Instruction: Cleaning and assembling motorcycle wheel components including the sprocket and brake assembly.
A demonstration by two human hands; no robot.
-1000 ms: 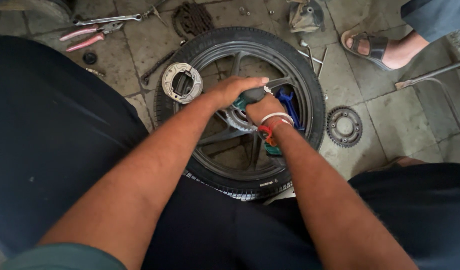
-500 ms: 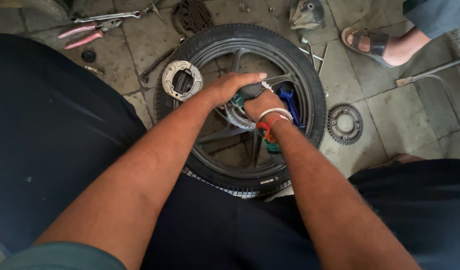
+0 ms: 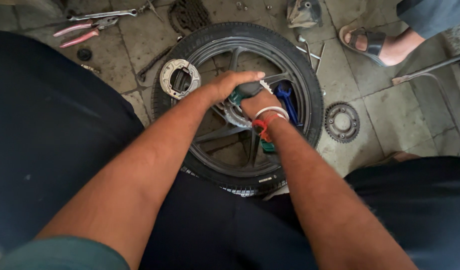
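Observation:
A black motorcycle wheel (image 3: 310,85) with its tyre lies flat on the tiled floor between my knees. Both hands meet over its hub. My left hand (image 3: 229,84) lies cupped over the top of a dark green tool handle (image 3: 247,90). My right hand (image 3: 255,102), with a metal bangle and red thread at the wrist, grips the same handle from below. The tool's tip and the hub beneath are hidden by my hands. A toothed ring (image 3: 236,116) shows at the hub, and a blue-handled tool (image 3: 286,100) lies among the spokes.
A brake shoe plate (image 3: 178,78) rests on the tyre's left side. A sprocket (image 3: 342,122) lies on the floor to the right. Pink-handled pliers (image 3: 85,31), a wrench (image 3: 102,15) and a chain (image 3: 190,14) lie at the back. Another person's sandalled foot (image 3: 375,42) stands at top right.
My view has shifted slightly; both hands stay clasped on the tool handle over the hub, with little visible movement.

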